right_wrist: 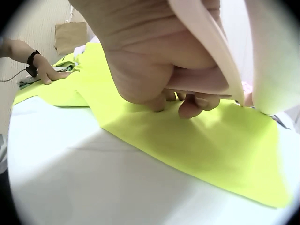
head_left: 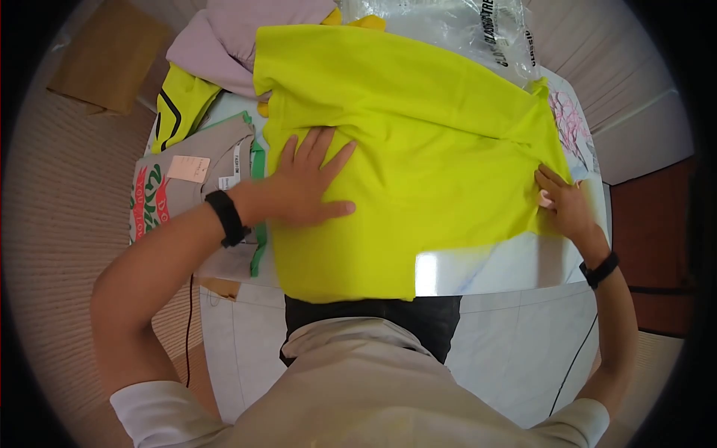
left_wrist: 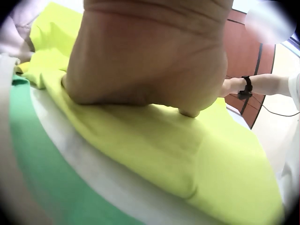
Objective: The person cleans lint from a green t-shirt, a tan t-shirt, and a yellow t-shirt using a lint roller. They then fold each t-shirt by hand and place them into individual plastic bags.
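A bright yellow-green garment [head_left: 418, 157] lies spread over the white table, wrinkled in the middle, its near left part reaching the front edge. My left hand [head_left: 310, 179] rests palm down on its left part, fingers spread. At the garment's right edge, the fingertips of my right hand [head_left: 573, 213] touch the fabric. Its fingers are curled in the right wrist view, and they hold a folded pale pink strip of card or paper [right_wrist: 213, 44] against the palm. Left of the garment lies a grey printed shirt [head_left: 198, 160] with green edging and a pinkish tag [head_left: 188, 169].
Mauve fabric [head_left: 224, 33] and a yellow piece with black lines [head_left: 179, 104] lie at the back left. A clear plastic bag with black lettering [head_left: 463, 30] is at the back. Pink strings [head_left: 567, 123] lie at the right edge. Bare table [head_left: 493, 265] shows at front right.
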Demonstrator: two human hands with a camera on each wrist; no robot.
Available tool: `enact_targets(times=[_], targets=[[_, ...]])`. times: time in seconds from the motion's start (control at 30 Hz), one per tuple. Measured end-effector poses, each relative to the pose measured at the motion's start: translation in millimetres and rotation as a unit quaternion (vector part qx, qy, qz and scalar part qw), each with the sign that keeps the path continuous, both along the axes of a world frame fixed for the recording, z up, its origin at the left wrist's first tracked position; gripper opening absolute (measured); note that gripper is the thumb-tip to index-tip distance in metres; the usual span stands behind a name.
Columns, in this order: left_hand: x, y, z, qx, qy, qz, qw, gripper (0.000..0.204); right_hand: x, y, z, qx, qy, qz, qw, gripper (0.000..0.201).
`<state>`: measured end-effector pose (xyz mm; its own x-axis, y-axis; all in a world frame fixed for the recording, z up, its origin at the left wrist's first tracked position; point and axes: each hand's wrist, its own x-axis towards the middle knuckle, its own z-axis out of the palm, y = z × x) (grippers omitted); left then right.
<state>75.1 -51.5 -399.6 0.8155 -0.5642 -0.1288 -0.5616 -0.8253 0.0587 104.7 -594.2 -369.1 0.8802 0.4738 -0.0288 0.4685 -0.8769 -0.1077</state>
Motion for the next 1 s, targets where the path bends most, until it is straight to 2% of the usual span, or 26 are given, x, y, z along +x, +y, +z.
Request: enact_targets(times=[0.17,0.27,0.5,0.6,0.7,0.77,0.8,0.87,0.93,1.0], targets=[[74.2,14.2,5.9,-0.008,0.032,0.004,0.999,0.103,37.8,1.6,4.9,0.004,0.03,-0.017,0.999,0.045],[95.1,13.4,10.1,-0.021,0.029,0.0,0.999,0.102,49.9,1.1,-0.2,0.009,0.02,-0.007,1.0,0.044],[85.3,19.1,8.4,-0.032,-0.019,-0.023,0.999,0.093,30.5,8.2,0.0,0.024,-0.003,-0.027,0.999,0.047],[49.2,10.3,18.9,-0.106,-0.058,0.003,0.993,0.087,23.2,7.1,11.9,-0.01,-0.057,-0.021,0.998,0.044],[-17.9,-8.6,44.9,-0.19,-0.048,-0.006,0.981,0.084,11.4,41.3,48.1,0.115,-0.07,0.012,0.991,0.039],[-66.3,-20.9,53.5,-0.174,-0.018,-0.074,0.982,0.082,-3.8,78.7,77.2,0.183,-0.061,0.003,0.981,0.034],[-90.5,-27.3,53.8,-0.176,0.019,-0.084,0.981,0.08,-11.2,99.5,91.5,0.217,-0.055,-0.001,0.975,0.032],[-129.7,-34.5,50.7,-0.179,0.065,-0.087,0.978,0.077,-25.8,137.2,120.1,0.289,-0.003,0.047,0.956,0.026],[-157.1,-35.4,40.3,-0.182,0.084,-0.072,0.977,0.074,-39.2,183.9,125.7,0.369,0.021,0.083,0.925,0.022],[-171.6,-30.5,29.0,-0.209,0.043,-0.043,0.976,0.07,-45.2,225.4,112.6,0.526,0.142,0.13,0.828,0.028]])
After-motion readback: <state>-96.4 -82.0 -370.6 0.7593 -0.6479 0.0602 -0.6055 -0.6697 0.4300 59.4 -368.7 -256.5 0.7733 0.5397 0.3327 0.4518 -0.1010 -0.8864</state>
